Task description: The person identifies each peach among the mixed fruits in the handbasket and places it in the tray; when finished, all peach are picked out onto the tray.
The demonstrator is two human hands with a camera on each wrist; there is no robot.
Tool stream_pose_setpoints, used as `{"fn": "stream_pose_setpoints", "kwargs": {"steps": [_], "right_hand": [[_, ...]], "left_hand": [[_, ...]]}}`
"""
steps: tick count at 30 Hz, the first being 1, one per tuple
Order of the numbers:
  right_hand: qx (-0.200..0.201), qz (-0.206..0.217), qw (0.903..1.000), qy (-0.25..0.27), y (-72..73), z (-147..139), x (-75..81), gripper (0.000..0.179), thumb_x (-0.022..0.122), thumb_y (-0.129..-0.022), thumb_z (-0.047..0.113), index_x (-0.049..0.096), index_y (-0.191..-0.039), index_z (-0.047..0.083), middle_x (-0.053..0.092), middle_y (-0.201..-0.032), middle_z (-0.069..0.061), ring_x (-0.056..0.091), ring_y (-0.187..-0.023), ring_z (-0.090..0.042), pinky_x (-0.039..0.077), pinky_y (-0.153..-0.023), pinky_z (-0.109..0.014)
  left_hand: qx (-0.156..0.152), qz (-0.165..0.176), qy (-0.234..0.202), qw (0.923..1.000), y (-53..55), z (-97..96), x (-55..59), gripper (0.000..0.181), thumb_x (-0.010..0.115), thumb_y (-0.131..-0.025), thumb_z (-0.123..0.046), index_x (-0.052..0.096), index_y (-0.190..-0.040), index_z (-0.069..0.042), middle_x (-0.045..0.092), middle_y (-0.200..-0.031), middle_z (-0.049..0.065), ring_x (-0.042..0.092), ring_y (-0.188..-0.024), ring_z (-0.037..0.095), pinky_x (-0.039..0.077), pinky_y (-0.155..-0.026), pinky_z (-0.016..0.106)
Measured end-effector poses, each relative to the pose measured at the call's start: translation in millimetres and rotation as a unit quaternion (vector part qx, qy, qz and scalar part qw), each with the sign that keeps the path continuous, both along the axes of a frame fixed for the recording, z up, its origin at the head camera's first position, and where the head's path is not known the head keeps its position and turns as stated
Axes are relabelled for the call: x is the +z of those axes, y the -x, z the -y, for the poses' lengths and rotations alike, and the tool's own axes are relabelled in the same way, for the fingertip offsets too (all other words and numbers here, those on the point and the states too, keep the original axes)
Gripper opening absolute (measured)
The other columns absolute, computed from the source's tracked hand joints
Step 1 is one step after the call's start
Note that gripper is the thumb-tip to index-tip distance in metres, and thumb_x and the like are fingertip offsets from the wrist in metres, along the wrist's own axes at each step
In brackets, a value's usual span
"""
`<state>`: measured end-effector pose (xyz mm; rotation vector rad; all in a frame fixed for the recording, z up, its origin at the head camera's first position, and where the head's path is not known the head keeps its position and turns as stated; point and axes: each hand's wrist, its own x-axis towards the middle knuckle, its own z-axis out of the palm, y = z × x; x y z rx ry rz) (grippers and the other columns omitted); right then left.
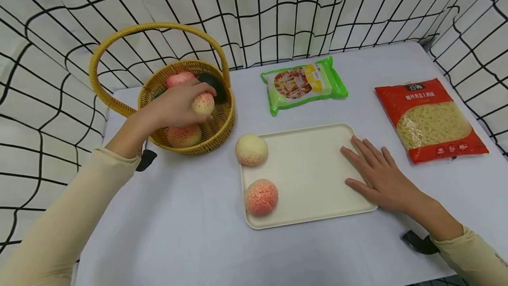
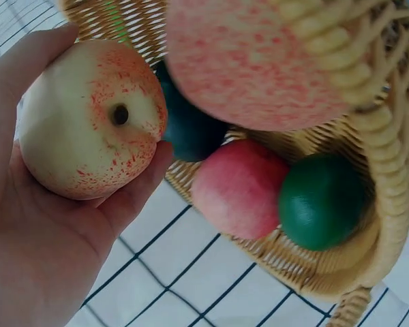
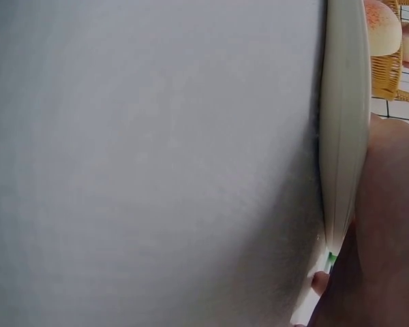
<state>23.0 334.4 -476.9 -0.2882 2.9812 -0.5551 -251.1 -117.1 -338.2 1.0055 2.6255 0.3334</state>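
Observation:
My left hand (image 1: 178, 105) is over the yellow wicker basket (image 1: 214, 138) and grips a pale peach (image 2: 88, 122) speckled with red, thumb on one side and fingers curled round the other. Below it in the basket lie another speckled peach (image 1: 184, 136), a pink-red fruit (image 2: 238, 189) and dark green fruits (image 2: 322, 201). My right hand (image 1: 381, 178) lies flat with fingers spread over the right edge of the cream tray (image 1: 305, 171). On the tray's left side sit a yellowish peach (image 1: 252, 149), at the upper corner, and a redder peach (image 1: 261, 197) nearer me.
Behind the tray lies a green snack bag (image 1: 304, 84). To the right is a red bag of pasta (image 1: 432, 120). Black wire grid panels (image 1: 278, 16) stand round the back and sides of the white-covered table (image 1: 190, 233). The basket's tall handle (image 1: 158, 25) arches above it.

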Motion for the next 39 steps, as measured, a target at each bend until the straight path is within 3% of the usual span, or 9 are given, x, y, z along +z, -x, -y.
{"fn": "stream_pose_setpoints", "kwargs": {"steps": [8, 18, 30, 39], "right_hand": [[0.002, -0.002, 1.0, 0.0, -1.2, -1, 1.4, 0.086, 0.068, -0.099, 0.045, 0.024, -0.171, 0.031, 0.009, -0.182, -0.008, 0.01, -0.166, -0.039, 0.005, -0.13, -0.072], [-0.003, 0.004, 1.0, 0.0, 0.2, -1, 0.6, 0.086, 0.069, -0.099, 0.046, 0.023, -0.171, 0.034, 0.008, -0.182, -0.006, 0.01, -0.166, -0.039, 0.004, -0.131, -0.071], [0.008, -0.004, 1.0, 0.002, -0.7, -1, 1.3, 0.087, 0.069, -0.098, 0.047, 0.023, -0.171, 0.031, 0.01, -0.181, -0.009, 0.011, -0.165, -0.041, 0.004, -0.13, -0.074], [0.001, 0.002, 1.0, 0.0, -1.2, 1, -0.6, 0.087, 0.069, -0.098, 0.047, 0.022, -0.171, 0.034, 0.008, -0.182, -0.006, 0.01, -0.166, -0.04, 0.003, -0.13, -0.073]], "left_hand": [[0.006, -0.019, -0.05, 0.9985, -16.6, -2.0, 19.5, 0.057, 0.08, -0.094, -0.034, 0.059, -0.143, -0.016, 0.054, -0.146, 0.016, 0.058, -0.123, 0.033, 0.056, -0.097, 0.057], [-0.004, -0.036, -0.099, 0.9944, -38.7, -7.1, 29.4, 0.055, 0.083, -0.093, -0.03, 0.062, -0.141, -0.013, 0.055, -0.146, 0.016, 0.055, -0.128, 0.032, 0.053, -0.104, 0.056], [-0.039, -0.037, -0.148, 0.9875, -61.6, -29.7, 17.5, 0.057, 0.085, -0.091, -0.031, 0.062, -0.142, -0.017, 0.057, -0.141, 0.007, 0.057, -0.126, 0.023, 0.056, -0.103, 0.045], [-0.117, -0.05, -0.22, 0.9671, -89.1, -51.0, 9.7, 0.055, 0.085, -0.092, -0.031, 0.065, -0.14, -0.012, 0.062, -0.138, 0.007, 0.055, -0.135, 0.024, 0.048, -0.117, 0.045]]}}
